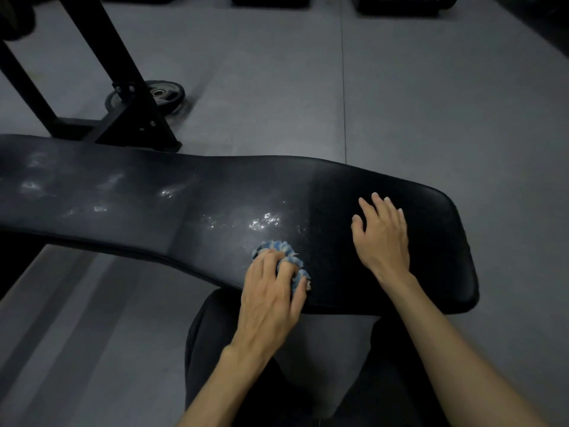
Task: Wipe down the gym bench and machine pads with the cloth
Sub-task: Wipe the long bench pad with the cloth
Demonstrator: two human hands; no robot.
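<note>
Far left of the bench pad (pixel 123 192), above its upper edge: black steel frame (pixel 123 97), square tube with bolted gusset plates, and a round weight plate (pixel 167 94) flat on the grey floor (pixel 431 103) behind it. No contact with the pad surface visible.

Along the pad itself: long, black, slightly glossy vinyl, long axis running left to right, narrow at the left and flaring to a broad rounded end at the right. Scattered pale wet smears and glints from the left end to about the middle; matte and darker toward the right end, likely already wiped or never sprayed, cannot tell which.

At the pad's near edge, just right of the middle: left hand (pixel 271 291), fingers curled over a bunched cloth (pixel 284 249), blue and white, shaggy fringed pile, pressed onto the vinyl. Brightest wet patch just beyond the cloth, up and slightly left of it, so probably the next stroke away from the body and then leftward along the long axis. Left hand plainly the nearer one to that unwiped stretch.

Right of the cloth, on the broad end: right hand (pixel 380 232), fingers straight and spread, palm flat on the pad, holding nothing, seemingly bracing.

Below the pad's near edge: dark trouser legs (pixel 221 328).
</note>
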